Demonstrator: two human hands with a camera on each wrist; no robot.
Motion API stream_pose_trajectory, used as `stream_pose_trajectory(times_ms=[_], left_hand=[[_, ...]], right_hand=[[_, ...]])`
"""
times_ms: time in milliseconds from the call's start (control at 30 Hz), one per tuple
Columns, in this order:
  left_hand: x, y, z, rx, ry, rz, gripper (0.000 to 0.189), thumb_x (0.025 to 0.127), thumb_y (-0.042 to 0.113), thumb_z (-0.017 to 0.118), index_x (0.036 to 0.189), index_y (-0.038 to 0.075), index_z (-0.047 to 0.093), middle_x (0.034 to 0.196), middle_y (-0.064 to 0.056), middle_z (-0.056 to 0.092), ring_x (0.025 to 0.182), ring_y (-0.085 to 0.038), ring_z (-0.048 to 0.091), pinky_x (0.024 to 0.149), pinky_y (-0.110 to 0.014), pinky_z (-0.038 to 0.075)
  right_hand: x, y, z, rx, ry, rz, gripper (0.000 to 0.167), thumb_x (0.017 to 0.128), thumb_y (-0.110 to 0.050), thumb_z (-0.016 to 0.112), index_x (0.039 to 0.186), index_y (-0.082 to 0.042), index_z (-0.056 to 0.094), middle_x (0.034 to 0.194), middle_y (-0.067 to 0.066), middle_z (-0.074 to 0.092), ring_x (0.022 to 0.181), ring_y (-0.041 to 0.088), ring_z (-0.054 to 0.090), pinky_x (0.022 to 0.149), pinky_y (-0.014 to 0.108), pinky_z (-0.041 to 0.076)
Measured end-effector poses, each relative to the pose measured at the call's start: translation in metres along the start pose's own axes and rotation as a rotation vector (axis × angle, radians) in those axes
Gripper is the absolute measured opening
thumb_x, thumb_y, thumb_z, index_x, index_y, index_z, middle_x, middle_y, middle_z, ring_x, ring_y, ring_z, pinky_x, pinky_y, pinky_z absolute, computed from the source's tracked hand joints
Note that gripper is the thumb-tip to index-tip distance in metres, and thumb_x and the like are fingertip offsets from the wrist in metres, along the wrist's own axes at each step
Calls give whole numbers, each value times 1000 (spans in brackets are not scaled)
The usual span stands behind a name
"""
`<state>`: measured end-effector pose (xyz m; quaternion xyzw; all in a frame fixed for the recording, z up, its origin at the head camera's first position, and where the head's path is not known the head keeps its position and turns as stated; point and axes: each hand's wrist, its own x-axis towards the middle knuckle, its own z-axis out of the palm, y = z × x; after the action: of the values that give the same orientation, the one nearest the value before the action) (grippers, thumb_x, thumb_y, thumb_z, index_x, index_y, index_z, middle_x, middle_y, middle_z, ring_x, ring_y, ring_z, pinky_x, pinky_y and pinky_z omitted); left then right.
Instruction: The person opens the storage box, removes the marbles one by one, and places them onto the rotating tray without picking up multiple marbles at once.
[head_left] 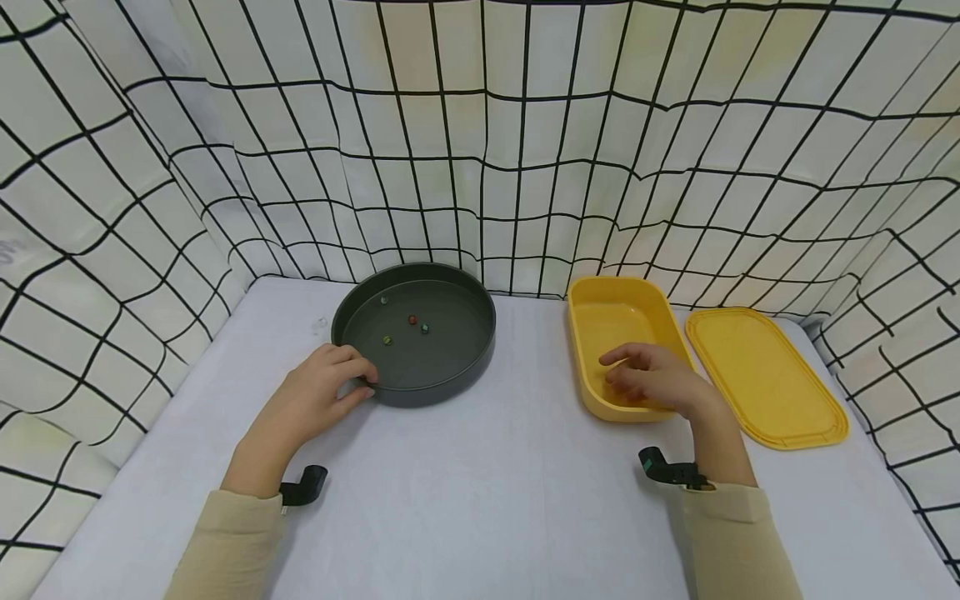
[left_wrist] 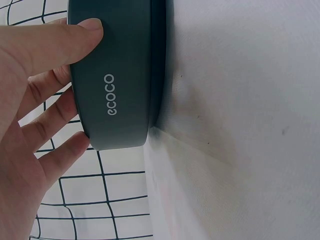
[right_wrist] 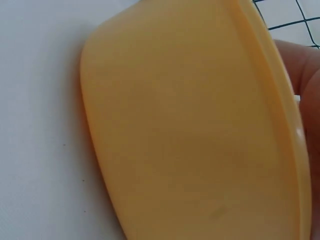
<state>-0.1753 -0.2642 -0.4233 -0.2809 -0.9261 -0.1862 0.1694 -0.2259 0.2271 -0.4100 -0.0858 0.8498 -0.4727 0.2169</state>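
Note:
A round dark green-grey dish [head_left: 442,375] stands at the centre-left, with several tiny coloured pieces in it, among them a red one [head_left: 412,319] and a yellow-green one [head_left: 387,340]. My left hand [head_left: 315,396] grips its near left rim. In the left wrist view the thumb [left_wrist: 82,40] presses the outer wall beside the "ecoco" lettering, with the other fingers behind the rim. My right hand [head_left: 656,379] hangs over the near end of a yellow rectangular box [head_left: 581,358], fingers loosely bent and nothing visible between them. The box wall hides most of that hand in the right wrist view.
A flat yellow lid [head_left: 765,375] lies to the right of the box. White cloth [head_left: 480,500] covers the table. Black netting [head_left: 517,167] over white panels rises at the back and along both sides.

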Motion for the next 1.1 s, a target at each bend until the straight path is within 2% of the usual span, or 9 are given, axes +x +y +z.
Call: stream_pose_trajectory(times_ms=[133,433,667,900,1100], left_hand=[[0,0,0,3,-1,1,25,76,4,85,89,19,70,92,8,62,95,-20,58,81,-41,50],[0,1,0,5,-7,-6,24,77,5,84,89,19,70,92,9,62,95,-20,57,81,-41,50],[-1,2,0,7,-7,-11,24,77,5,84,89,20,70,93,9,62,96,-20,57,80,-42,50],[-1,1,2,5,-8,-12,24,77,5,84,89,20,70,93,9,62,96,-20,57,81,-42,50],[-1,0,1,2,-3,-8,24,77,5,84,89,19,70,92,9,62,96,-20,58,81,-41,51]], right_hand=[[3,2,5,-79,-26,-7,25,98,-17,62,121,-9,65,103,14,67,89,28,63,79,34,56],[4,4,9,-223,-71,-47,22,97,-20,64,117,-16,68,101,6,65,92,24,57,80,34,51],[5,5,10,-271,-115,-91,21,98,-22,62,116,-13,69,102,2,66,95,21,55,82,32,49],[7,5,11,-325,-126,-77,21,100,-23,57,112,-15,72,99,-2,68,95,20,55,86,35,47],[8,5,13,-359,-126,-59,21,100,-24,56,109,-14,73,93,-2,66,93,20,54,82,34,46]])
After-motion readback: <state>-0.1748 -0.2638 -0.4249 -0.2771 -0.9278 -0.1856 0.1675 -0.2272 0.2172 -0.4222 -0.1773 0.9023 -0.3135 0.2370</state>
